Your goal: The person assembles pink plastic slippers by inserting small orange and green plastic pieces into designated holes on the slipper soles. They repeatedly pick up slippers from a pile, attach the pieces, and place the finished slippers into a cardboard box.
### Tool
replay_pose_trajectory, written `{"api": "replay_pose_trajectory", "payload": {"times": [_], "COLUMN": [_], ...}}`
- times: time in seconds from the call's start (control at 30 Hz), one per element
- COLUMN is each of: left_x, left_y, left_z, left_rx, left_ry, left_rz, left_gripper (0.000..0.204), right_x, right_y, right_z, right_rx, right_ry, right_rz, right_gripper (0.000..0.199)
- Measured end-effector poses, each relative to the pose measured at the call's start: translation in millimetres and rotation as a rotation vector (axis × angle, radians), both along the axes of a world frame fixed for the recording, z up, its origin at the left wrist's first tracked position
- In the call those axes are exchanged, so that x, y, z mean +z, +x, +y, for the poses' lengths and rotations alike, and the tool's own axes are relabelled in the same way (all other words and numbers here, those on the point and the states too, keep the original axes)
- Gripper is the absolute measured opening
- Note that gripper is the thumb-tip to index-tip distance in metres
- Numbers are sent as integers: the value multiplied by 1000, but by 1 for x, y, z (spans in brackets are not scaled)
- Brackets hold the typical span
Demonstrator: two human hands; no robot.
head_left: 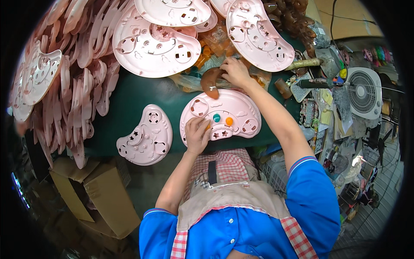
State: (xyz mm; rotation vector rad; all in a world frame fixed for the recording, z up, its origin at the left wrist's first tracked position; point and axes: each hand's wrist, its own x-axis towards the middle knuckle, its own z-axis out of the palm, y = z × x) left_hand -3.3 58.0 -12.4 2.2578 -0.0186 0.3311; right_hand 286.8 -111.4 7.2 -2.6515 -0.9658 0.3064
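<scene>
A pink curved plastic toy panel (235,113) lies on the green table (129,99) in front of me, with a teal button (216,117) and an orange button (229,121) set in it. My left hand (197,134) presses on the panel's near left part, fingers curled over a small orange piece. My right hand (235,71) reaches past the panel's far edge and grips a brown curved plastic part (210,83) that rests on a clear bag of orange pieces (207,52).
A second pink panel (146,136) lies to the left. Large pink panels (155,47) are stacked behind, and many more stand piled at the left (64,86). Cardboard boxes (92,190) sit below left. A white fan (363,93) and clutter fill the right.
</scene>
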Motion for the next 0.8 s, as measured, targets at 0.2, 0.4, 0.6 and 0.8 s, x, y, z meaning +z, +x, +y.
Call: {"api": "replay_pose_trajectory", "payload": {"times": [0.2, 0.4, 0.6, 0.8], "left_x": [41, 23, 1, -3], "left_y": [4, -4, 6, 13], "left_z": [-16, -27, -23, -32], "left_rx": [255, 221, 238, 291], "left_ry": [-233, -378, -37, 37], "left_rz": [-44, -88, -31, -2], "left_gripper": [67, 63, 50, 49], "right_x": [52, 65, 19, 3], "right_y": [-67, -192, -202, -176], "right_z": [-50, -54, -58, 9], "right_rx": [48, 29, -18, -213], "right_ry": [438, 522, 278, 373], "right_rz": [-73, 59, -143, -203], "right_gripper": [28, 62, 59, 12]}}
